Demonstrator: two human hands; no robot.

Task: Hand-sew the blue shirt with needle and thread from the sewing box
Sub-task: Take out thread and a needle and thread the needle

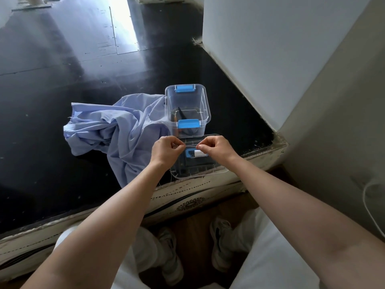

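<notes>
The light blue shirt [116,130] lies crumpled on the black table, left of a clear sewing box [187,107] with blue latches. The box's clear lid [198,163] lies flat at the table's near edge, with a white thread spool [199,153] and a blue piece on it. My left hand [166,151] and my right hand [216,150] are held above the lid, each pinching one end of a short, taut white thread [191,146]. A needle is too fine to make out.
Dark tools lie inside the open box. A white wall block [270,49] rises right of the table. The table's worn front edge [187,188] runs diagonally below my wrists. My legs and white shoes [223,243] are below, with a white cable [368,205] at right.
</notes>
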